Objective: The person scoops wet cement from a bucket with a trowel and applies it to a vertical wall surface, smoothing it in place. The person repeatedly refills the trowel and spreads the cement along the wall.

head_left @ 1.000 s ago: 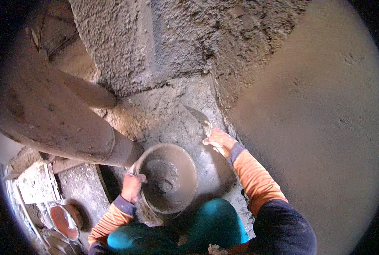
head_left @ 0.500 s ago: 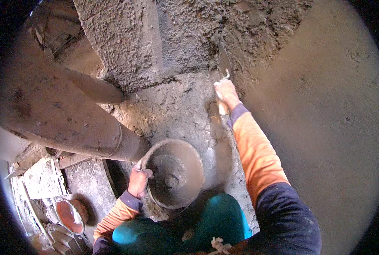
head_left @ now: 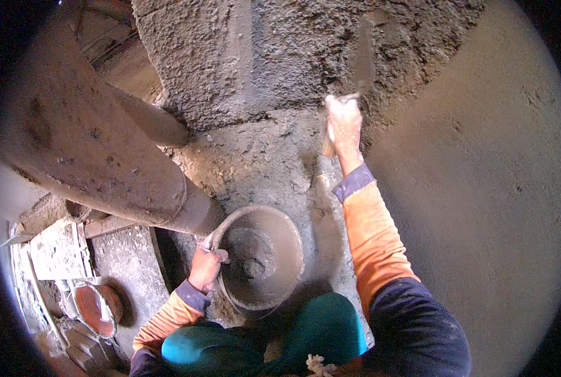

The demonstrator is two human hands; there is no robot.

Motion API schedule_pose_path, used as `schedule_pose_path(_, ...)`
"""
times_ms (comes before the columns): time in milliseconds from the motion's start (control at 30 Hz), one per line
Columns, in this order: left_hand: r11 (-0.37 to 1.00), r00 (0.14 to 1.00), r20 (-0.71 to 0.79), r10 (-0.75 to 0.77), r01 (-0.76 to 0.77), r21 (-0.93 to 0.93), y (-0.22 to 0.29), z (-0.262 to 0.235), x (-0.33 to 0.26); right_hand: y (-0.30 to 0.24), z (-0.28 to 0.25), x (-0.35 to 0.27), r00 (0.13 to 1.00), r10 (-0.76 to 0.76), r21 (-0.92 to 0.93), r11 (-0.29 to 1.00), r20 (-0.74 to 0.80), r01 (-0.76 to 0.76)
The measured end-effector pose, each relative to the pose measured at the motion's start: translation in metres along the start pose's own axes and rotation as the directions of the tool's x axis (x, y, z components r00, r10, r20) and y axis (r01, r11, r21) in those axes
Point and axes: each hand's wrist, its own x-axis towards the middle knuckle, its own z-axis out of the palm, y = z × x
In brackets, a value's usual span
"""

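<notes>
"What's nearest you?"

"My knees, in teal trousers (head_left: 327, 320). Just ahead of them sits a round mortar bucket (head_left: 288, 264), wet mortar (head_left: 253, 262) at its bottom and smeared up its inside."

"And your left hand?"

"My left hand (head_left: 206, 269) grips the bucket's left rim, thumb hooked over the edge."

"The right?"

"Stretched out beyond the bucket, my right hand (head_left: 345, 127) is clenched round the handle of a trowel (head_left: 363, 60). The handle's end pokes out below my fist; the blade, blurred, points away over the rough wall (head_left: 211, 56). Whether it touches, I can't tell."

"What else is about?"

"Down on my left, an orange bucket (head_left: 95, 309), tilted. A thick round post (head_left: 117, 169) slants in from the upper left, its end just beside my bucket. To my right spreads a smooth plastered surface (head_left: 475, 220), beside the rough wall."
</notes>
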Motion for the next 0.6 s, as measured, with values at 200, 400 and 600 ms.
schedule_pose_path(200,0.997,0.999,0.028,-0.021,0.019,0.071,-0.010,0.000,0.011,0.133,0.012,-0.029,0.836,-0.009,-0.442,0.845,0.549,0.300)
schedule_pose_path(400,1.000,0.997,0.076,-0.018,0.020,-0.022,-0.021,-0.020,0.007,0.049,-0.018,-0.076,0.982,-0.190,0.249,0.951,-0.002,0.185)
schedule_pose_path(600,0.999,0.998,0.044,-0.033,0.034,-0.007,-0.011,-0.011,0.002,0.001,-0.025,-0.084,0.975,-0.047,0.380,0.924,0.219,-0.041)
